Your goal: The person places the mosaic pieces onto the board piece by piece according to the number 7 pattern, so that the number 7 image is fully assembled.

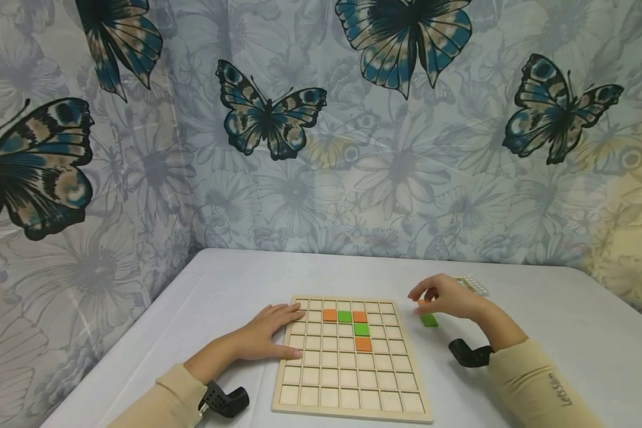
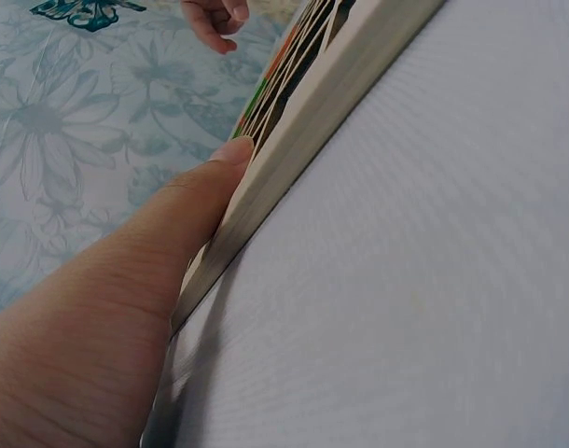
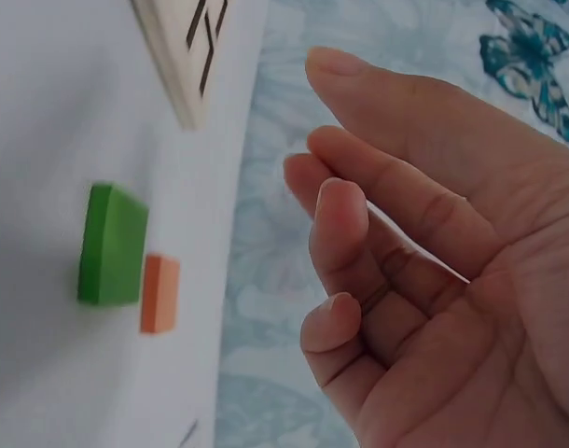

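Note:
A wooden grid board [image 1: 348,395] lies on the table. My left hand [image 1: 264,333] rests on its left edge with spread fingers; up close in the left wrist view, the thumb [image 2: 187,210] lies against the board's rim. On the board, orange and green square tiles alternate in a row near the top, and a green tile [image 1: 361,329] and an orange tile [image 1: 363,344] run down from its right end. Beyond the right edge, my right hand [image 1: 449,297] hovers with loosely bent, empty fingers over a loose green tile [image 3: 114,247] and an orange tile [image 3: 160,294].
Behind the right hand lies a small card with a grid pattern [image 1: 473,286], partly hidden by it. A white cloth covers the table [image 1: 235,279], which ends at a curtain [image 1: 353,208] printed with butterflies and flowers.

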{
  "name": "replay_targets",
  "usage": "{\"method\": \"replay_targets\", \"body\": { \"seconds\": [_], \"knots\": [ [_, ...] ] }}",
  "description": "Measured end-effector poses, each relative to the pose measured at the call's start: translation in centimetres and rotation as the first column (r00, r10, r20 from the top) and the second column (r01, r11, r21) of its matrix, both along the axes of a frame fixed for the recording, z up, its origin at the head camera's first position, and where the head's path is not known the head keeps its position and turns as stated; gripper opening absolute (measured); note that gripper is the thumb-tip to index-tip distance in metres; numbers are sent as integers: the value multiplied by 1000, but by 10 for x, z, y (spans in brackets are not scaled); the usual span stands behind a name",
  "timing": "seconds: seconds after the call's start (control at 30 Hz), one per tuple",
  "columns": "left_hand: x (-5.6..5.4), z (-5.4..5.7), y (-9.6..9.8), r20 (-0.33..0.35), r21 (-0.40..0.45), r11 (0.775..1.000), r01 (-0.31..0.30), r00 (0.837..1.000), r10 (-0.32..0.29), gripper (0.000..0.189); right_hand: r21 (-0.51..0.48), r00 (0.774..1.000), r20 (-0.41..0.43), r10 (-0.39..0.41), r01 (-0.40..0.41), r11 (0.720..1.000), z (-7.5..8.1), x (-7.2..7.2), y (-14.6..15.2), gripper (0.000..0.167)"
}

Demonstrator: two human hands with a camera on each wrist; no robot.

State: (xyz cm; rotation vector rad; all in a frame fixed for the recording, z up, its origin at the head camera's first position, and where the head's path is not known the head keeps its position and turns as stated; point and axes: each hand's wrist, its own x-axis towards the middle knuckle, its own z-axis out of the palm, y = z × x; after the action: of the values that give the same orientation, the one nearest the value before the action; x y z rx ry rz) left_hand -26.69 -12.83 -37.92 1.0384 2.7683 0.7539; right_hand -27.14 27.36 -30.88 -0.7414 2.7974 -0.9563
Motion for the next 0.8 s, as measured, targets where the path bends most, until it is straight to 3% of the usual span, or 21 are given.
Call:
{"method": "replay_targets", "body": {
  "seconds": [0.37, 0.8],
  "knots": [
    [0, 0, -1, -12, 2, 1000, 7, 1000, -7, 81, -57, 983, 105, -149, 156, 986, -14, -4, 27, 36],
    [1, 1, 0, -3, -2, 1000, -1, 1000, 1, 81, -137, 977, 206, -52, 82, 987, -32, -10, 50, 40]
  ]
}}
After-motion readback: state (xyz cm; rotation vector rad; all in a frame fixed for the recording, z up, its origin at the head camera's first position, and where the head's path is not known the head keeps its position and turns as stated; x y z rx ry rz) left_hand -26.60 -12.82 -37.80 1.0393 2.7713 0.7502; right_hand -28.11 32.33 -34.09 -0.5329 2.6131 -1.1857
